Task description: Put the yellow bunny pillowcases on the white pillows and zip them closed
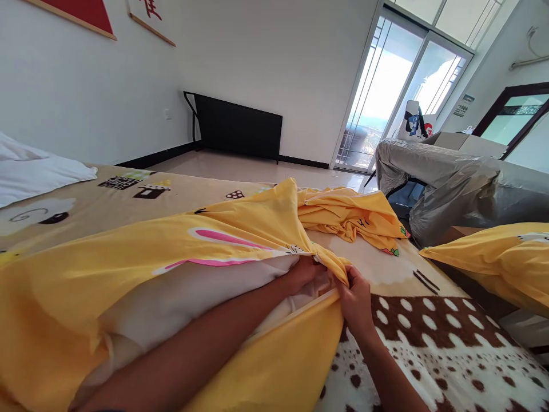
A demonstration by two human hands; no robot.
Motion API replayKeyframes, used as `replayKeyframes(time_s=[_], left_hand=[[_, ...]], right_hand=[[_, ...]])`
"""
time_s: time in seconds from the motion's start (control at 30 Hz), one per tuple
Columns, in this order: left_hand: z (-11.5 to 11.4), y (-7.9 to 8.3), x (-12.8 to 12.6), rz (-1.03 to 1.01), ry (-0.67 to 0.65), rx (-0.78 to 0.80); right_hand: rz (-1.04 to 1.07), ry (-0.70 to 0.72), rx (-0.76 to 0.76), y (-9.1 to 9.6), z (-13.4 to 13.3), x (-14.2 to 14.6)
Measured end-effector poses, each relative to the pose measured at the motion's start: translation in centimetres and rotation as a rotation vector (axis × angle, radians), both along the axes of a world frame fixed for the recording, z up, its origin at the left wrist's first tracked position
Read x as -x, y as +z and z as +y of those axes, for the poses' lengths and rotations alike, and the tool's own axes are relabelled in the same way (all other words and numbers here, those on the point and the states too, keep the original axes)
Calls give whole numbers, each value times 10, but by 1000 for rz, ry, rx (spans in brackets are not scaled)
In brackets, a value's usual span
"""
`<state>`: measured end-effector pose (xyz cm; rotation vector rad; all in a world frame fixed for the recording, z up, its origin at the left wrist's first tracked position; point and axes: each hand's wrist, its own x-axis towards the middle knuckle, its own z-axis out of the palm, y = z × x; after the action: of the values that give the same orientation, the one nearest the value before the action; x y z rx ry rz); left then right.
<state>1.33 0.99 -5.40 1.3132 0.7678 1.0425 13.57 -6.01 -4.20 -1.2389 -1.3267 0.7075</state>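
A yellow pillowcase [274,214] with a pink-and-white rabbit-ear print lies across the bed in front of me, its long opening facing me. White filling, pillow-like [189,289], shows inside the opening. My left forearm reaches into it, and my left hand [305,272] is at the far right corner, fingers curled and partly covered by fabric; what they grip is hidden. Outside that corner, my right hand [355,297] pinches the bunched edge of the pillowcase between thumb and fingers. The two hands are close together.
Behind the corner lies a crumpled yellow cloth [351,214]. A yellow-covered pillow [501,260] is at the right, and a white pillow [38,166] at the far left. The patterned bed blanket [398,277] spreads beneath. Plastic-wrapped furniture [454,177] stands beyond the bed.
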Motion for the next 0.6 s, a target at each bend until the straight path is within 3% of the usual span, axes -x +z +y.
replayKeyframes(time_s=[0.13, 0.23, 0.4, 0.6], left_hand=[[-2, 3, -2, 26, 0, -21], [0, 4, -2, 110, 17, -61], [0, 7, 1, 238, -58, -133], [-10, 13, 1, 205, -42, -99]], right_hand=[[445, 113, 142, -3, 3, 3], [565, 116, 189, -4, 4, 3], [363, 80, 127, -6, 6, -3], [243, 50, 91, -5, 8, -4]])
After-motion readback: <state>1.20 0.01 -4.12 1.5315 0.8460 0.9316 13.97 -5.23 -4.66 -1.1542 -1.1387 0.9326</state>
